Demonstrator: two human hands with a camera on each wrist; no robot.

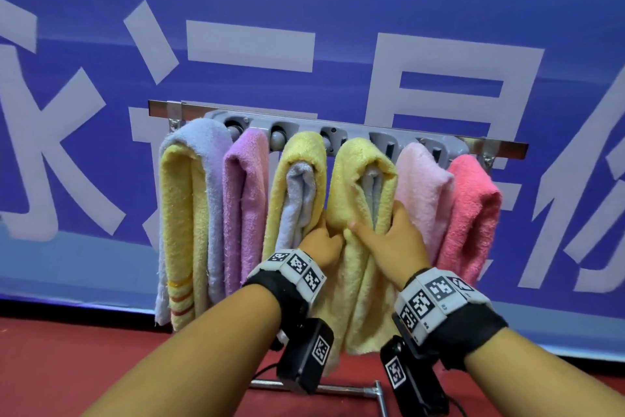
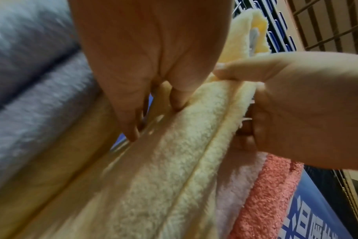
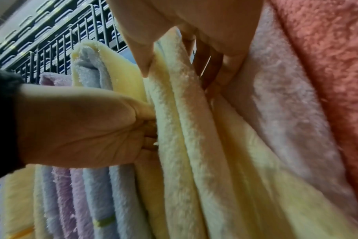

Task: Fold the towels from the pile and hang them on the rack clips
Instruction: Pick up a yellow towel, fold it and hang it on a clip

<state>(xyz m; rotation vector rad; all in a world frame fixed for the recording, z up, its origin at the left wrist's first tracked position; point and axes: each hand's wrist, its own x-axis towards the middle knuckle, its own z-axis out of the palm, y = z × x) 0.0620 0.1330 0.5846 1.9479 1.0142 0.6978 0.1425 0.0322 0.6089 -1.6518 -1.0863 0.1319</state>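
A grey clip rack (image 1: 358,133) on a metal bar holds several folded towels side by side. Both hands hold the fourth one, a pale yellow towel (image 1: 358,186) wrapped over a grey-blue layer. My left hand (image 1: 329,235) grips its left edge about halfway down, fingers curled into the fold. My right hand (image 1: 372,224) pinches the same towel, thumb in front and fingers behind its right side. The left wrist view shows the left hand (image 2: 153,103) and right hand (image 2: 253,100) on either side of the yellow towel (image 2: 174,161). The right wrist view shows the right hand (image 3: 174,69) holding the yellow towel (image 3: 194,145).
Left of the held towel hang a blue-and-yellow towel (image 1: 189,207), a purple towel (image 1: 243,207) and another yellow towel (image 1: 297,173). To its right hang a light pink towel (image 1: 422,193) and a hot pink towel (image 1: 470,214). A metal stand foot (image 1: 351,389) lies on the red floor; a blue banner is behind.
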